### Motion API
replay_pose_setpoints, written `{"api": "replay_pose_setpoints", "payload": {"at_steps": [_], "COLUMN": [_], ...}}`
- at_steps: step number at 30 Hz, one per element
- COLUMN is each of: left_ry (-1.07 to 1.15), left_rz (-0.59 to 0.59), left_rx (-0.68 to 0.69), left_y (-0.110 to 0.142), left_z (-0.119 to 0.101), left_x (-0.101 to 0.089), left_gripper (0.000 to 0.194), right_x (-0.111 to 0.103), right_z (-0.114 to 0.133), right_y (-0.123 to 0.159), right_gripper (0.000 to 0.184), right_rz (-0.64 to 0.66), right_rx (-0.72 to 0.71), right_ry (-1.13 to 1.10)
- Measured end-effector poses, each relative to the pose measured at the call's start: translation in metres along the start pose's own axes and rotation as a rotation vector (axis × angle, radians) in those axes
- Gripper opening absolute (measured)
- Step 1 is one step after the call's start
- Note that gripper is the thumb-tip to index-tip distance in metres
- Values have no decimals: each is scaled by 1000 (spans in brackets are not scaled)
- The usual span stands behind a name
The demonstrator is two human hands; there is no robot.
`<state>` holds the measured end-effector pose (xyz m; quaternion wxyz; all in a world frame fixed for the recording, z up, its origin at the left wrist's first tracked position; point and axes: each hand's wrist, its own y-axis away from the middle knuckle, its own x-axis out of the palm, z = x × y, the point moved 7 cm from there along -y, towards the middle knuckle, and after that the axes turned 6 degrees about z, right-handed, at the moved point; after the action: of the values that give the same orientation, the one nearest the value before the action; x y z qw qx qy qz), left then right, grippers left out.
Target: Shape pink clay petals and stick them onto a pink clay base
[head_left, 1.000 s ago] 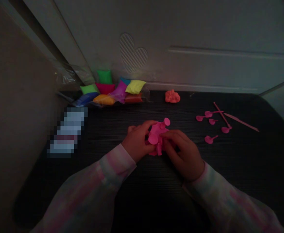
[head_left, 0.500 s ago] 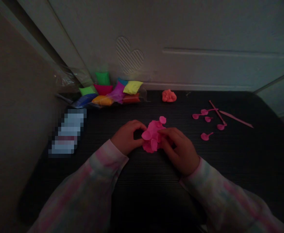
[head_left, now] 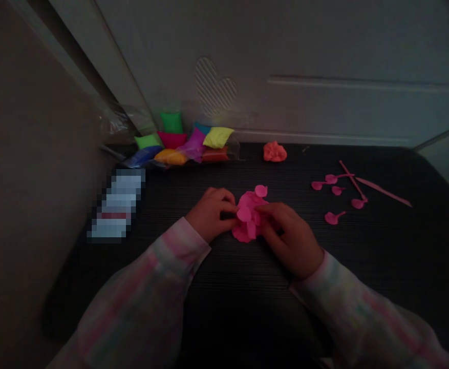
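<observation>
A pink clay piece (head_left: 248,210) with several round, petal-like discs stands on the dark table (head_left: 209,297) between my hands. My left hand (head_left: 213,215) grips its left edge between thumb and fingers. From the right, my right hand (head_left: 291,236) pinches one of the small petals, with its fingertips partly hidden behind the clay. Off to the right lie several small pink clay petals with thin stems, among them a petal (head_left: 332,218) nearest my right hand.
Two pink modelling tools, a thin stick (head_left: 353,180) and a flat blade (head_left: 383,191), lie at the right. An orange clay lump (head_left: 274,151) sits at the back. Colourful clay packets (head_left: 171,156) in clear plastic stand back left, near a blurred-out phone-like object (head_left: 117,205). A pale panel (head_left: 324,102) rises behind.
The whole scene has shifted slightly right in the view. Both hands stay at the pink clay piece, whose front petals look turned a little.
</observation>
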<state>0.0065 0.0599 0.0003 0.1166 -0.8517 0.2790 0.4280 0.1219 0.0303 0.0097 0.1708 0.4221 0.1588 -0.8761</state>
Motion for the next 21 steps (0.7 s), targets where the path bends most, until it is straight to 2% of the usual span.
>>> {"api": "replay_pose_setpoints", "payload": {"at_steps": [8,15,21], "left_ry": [-4,-67,-30], "left_rz": [11,40,44], "left_rx": [-4,-39,-43], "left_y": [-1,-1,0], "left_z": [-2,-2,-1], "left_x": [3,8,6], "left_gripper": [10,18,16], "right_x": [2,1,0], "right_z": [2,3,4], "right_y": [0,-1,-2], "right_gripper": [39,34,32], "right_rz": [44,65,82], "right_rx": [-40,-41,-43], "right_ry": [-16,-58,-81]}}
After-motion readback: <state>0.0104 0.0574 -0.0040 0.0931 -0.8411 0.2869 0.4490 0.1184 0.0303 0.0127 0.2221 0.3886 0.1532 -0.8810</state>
